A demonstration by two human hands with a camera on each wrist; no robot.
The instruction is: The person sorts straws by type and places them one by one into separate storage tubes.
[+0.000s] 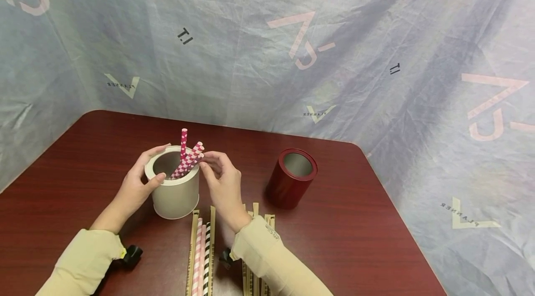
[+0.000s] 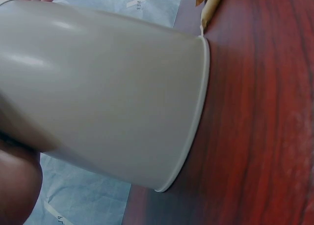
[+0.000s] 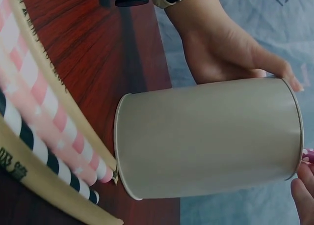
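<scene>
A cream canister (image 1: 177, 198) stands on the table, its open top tilted slightly toward the head camera. My left hand (image 1: 138, 175) grips it at the left, thumb over the front rim and fingers round the far side. Pink-and-white patterned paper straws (image 1: 190, 160) lean inside toward the right rim, and one dotted magenta straw (image 1: 184, 140) stands more upright. At the right rim my right hand (image 1: 223, 180) pinches near the upper end of a leaning straw; its fingertips partly hide the hold. In the right wrist view a bit of purple straw (image 3: 308, 156) shows beside the fingers.
A dark red canister (image 1: 288, 182) stands open-topped to the right. In front lie pink-striped straws (image 1: 197, 254), a black-and-white straw (image 1: 206, 259) and paper-wrapped straws (image 1: 212, 235). More wrapped straws (image 1: 256, 210) lie under the right forearm. Printed cloth (image 1: 234, 54) hangs behind the table.
</scene>
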